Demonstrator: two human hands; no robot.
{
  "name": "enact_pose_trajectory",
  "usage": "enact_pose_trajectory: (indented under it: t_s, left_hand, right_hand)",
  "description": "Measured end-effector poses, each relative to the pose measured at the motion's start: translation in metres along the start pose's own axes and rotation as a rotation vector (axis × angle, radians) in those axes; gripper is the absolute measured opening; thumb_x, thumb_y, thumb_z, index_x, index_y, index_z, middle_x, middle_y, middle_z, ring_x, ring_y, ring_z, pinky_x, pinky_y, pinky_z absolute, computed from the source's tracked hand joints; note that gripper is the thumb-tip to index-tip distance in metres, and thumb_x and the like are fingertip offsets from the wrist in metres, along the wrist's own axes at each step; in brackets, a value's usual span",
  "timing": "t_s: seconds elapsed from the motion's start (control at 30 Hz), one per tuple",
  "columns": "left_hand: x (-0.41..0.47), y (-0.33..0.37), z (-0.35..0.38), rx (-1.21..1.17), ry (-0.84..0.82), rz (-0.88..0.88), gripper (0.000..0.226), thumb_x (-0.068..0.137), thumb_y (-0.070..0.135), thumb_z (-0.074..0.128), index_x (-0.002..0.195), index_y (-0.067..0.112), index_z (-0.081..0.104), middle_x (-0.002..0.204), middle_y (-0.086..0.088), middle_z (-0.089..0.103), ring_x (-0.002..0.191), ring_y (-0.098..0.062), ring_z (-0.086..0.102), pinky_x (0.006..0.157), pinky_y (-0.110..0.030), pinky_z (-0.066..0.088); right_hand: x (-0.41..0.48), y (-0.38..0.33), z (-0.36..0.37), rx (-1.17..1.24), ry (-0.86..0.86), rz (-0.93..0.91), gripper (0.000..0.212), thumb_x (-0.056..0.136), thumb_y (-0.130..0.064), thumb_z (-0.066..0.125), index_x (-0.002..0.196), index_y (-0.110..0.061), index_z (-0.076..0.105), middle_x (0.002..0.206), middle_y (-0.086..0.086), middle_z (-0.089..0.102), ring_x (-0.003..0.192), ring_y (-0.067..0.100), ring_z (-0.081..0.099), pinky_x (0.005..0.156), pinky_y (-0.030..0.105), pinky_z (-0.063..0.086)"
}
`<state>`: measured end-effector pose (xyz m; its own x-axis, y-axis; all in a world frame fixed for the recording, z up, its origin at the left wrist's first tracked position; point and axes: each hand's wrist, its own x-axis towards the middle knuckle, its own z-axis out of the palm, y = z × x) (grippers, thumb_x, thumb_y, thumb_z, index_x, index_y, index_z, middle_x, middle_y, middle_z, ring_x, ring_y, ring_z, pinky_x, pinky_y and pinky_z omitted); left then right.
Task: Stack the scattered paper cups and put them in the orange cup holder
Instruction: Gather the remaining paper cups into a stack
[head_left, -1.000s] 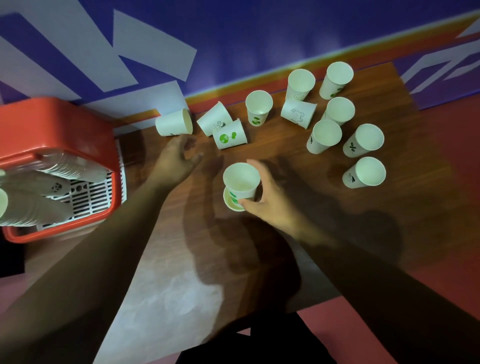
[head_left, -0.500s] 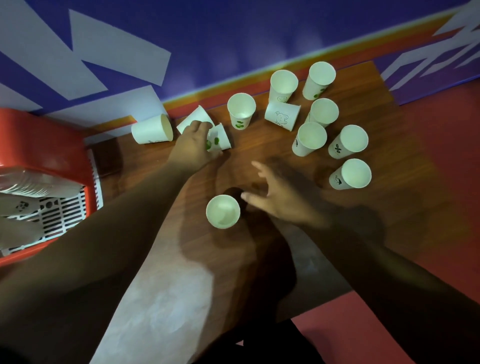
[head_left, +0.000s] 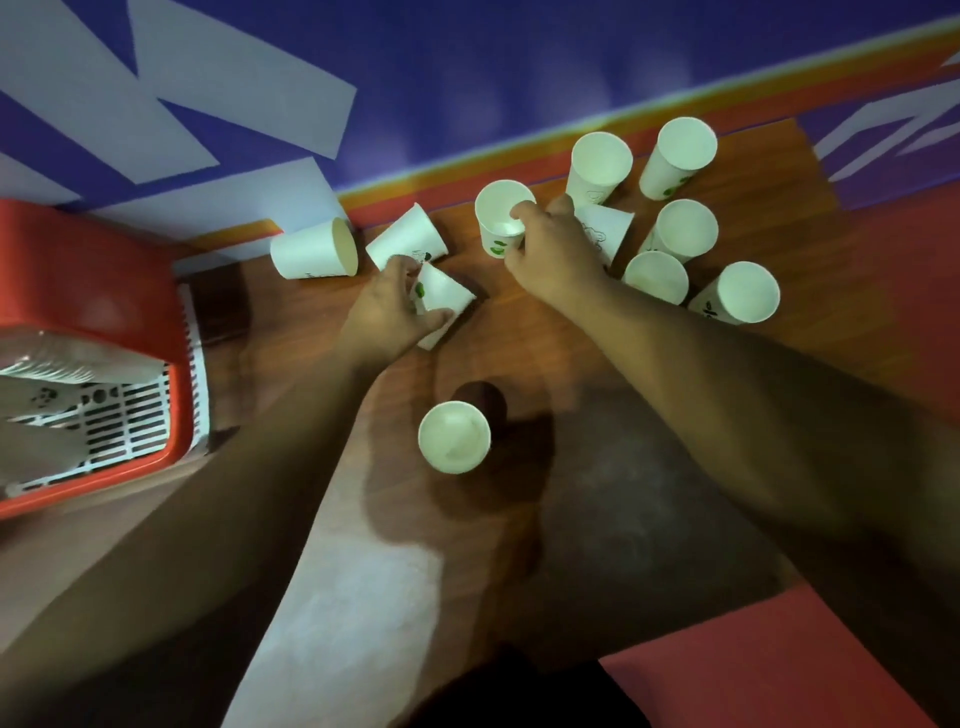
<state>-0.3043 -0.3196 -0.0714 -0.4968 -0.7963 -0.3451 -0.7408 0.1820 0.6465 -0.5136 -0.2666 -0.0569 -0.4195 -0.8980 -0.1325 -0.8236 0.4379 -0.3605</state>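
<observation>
My left hand (head_left: 389, 312) grips a tipped paper cup with a green print (head_left: 441, 299) on the wooden table (head_left: 649, 353). My right hand (head_left: 556, 254) pinches the rim of an upright green-print cup (head_left: 501, 218), thumb inside it. A stacked upright cup (head_left: 454, 437) stands alone near the table's middle. Two more cups lie on their sides at the back left (head_left: 314, 254) (head_left: 408, 241). Several upright cups (head_left: 680, 231) cluster at the back right, with one tipped cup (head_left: 605, 228) partly behind my right hand. The orange cup holder (head_left: 98, 291) sits at the left, with stacked cups lying in it.
A blue and white wall (head_left: 467, 67) runs along the table's far edge. The table's front edge drops to a red floor (head_left: 753, 665) at the lower right. A pale worn patch (head_left: 353, 597) marks the tabletop near me.
My right hand left the stacked cup and reached forward to the upright green-print cup. My left hand closed on the tipped green-print cup and pulled it slightly toward me.
</observation>
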Motion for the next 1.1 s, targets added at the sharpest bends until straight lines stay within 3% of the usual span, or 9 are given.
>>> enact_pose_trajectory:
  t_s: [0.2,0.3,0.43,0.53,0.63,0.77,0.83,0.97,1.1]
  left_hand:
    - [-0.071,0.005,-0.043,-0.529,0.084,-0.048,0.06,0.09,0.036,0.076,0.143,0.036,0.048,0.131,0.006,0.063,0.118,-0.011,0.062,0.095,-0.029,0.055]
    - [-0.103,0.014,-0.051,-0.698,0.058,-0.009,0.053,0.09,0.026,0.077,0.136,0.027,0.051,0.126,0.005,0.067,0.117,-0.011,0.065,0.092,-0.028,0.057]
    - [-0.129,0.018,-0.048,-0.769,-0.034,0.021,0.047,0.091,0.008,0.072,0.13,0.014,0.047,0.117,0.001,0.063,0.104,-0.008,0.065,0.085,-0.026,0.059]
    - [-0.14,0.011,-0.04,-0.716,-0.086,0.087,0.058,0.086,0.006,0.078,0.132,0.011,0.044,0.119,-0.001,0.056,0.104,-0.006,0.061,0.085,-0.024,0.056]
    - [-0.148,0.003,-0.032,-0.62,-0.106,0.125,0.07,0.086,0.005,0.079,0.144,0.014,0.041,0.135,-0.001,0.054,0.12,-0.007,0.058,0.093,-0.017,0.051]
    - [-0.153,-0.006,-0.02,-0.422,-0.105,0.203,0.074,0.085,0.018,0.082,0.149,0.022,0.044,0.141,0.003,0.051,0.132,-0.012,0.05,0.106,-0.019,0.045]
    - [-0.153,-0.01,-0.014,-0.364,-0.105,0.236,0.072,0.084,0.019,0.084,0.146,0.022,0.047,0.137,0.005,0.053,0.132,-0.011,0.049,0.109,-0.024,0.042]
    - [-0.149,-0.016,0.006,-0.226,-0.069,0.248,0.066,0.08,0.019,0.086,0.136,0.028,0.051,0.126,0.009,0.053,0.122,-0.009,0.051,0.104,-0.031,0.044]
    - [-0.143,-0.035,0.023,-0.057,-0.071,0.287,0.073,0.08,0.022,0.083,0.145,0.023,0.049,0.128,0.006,0.051,0.121,-0.017,0.044,0.107,-0.042,0.041]
  right_hand:
    - [0.008,0.0,0.02,-0.139,-0.027,0.004,0.027,0.092,-0.016,0.061,0.117,-0.011,0.068,0.113,0.016,0.064,0.101,0.035,0.064,0.08,0.041,0.054]
    - [-0.001,-0.005,0.018,0.018,0.015,0.036,0.022,0.092,-0.021,0.059,0.107,-0.011,0.072,0.109,0.016,0.063,0.095,0.033,0.062,0.077,0.035,0.05]
    - [-0.037,-0.014,0.0,0.303,0.118,0.029,0.025,0.091,-0.031,0.067,0.108,-0.016,0.075,0.112,0.01,0.052,0.089,0.012,0.05,0.088,0.02,0.041]
    - [-0.068,-0.017,-0.018,0.447,0.172,0.067,0.028,0.087,-0.034,0.072,0.105,-0.013,0.077,0.128,0.007,0.05,0.105,0.006,0.051,0.098,0.018,0.041]
    - [-0.094,-0.018,-0.044,0.564,0.111,0.147,0.027,0.087,-0.032,0.073,0.105,-0.012,0.077,0.139,0.0,0.049,0.125,0.011,0.051,0.106,0.029,0.044]
    - [-0.13,-0.019,-0.071,0.694,0.064,0.101,0.022,0.086,-0.026,0.074,0.086,-0.004,0.077,0.115,-0.004,0.066,0.109,0.012,0.062,0.097,0.038,0.051]
    - [-0.144,-0.021,-0.079,0.728,0.004,0.103,0.017,0.084,-0.027,0.077,0.091,-0.012,0.078,0.116,-0.007,0.066,0.105,0.005,0.063,0.095,0.033,0.052]
    - [-0.165,-0.026,-0.088,0.781,-0.153,0.046,0.062,0.078,-0.031,0.082,0.132,-0.037,0.052,0.124,-0.015,0.06,0.111,-0.002,0.058,0.09,0.017,0.049]
    - [-0.177,-0.029,-0.078,0.725,-0.178,0.005,0.091,0.073,-0.039,0.085,0.148,-0.036,0.034,0.13,-0.017,0.054,0.118,0.001,0.053,0.101,0.032,0.048]
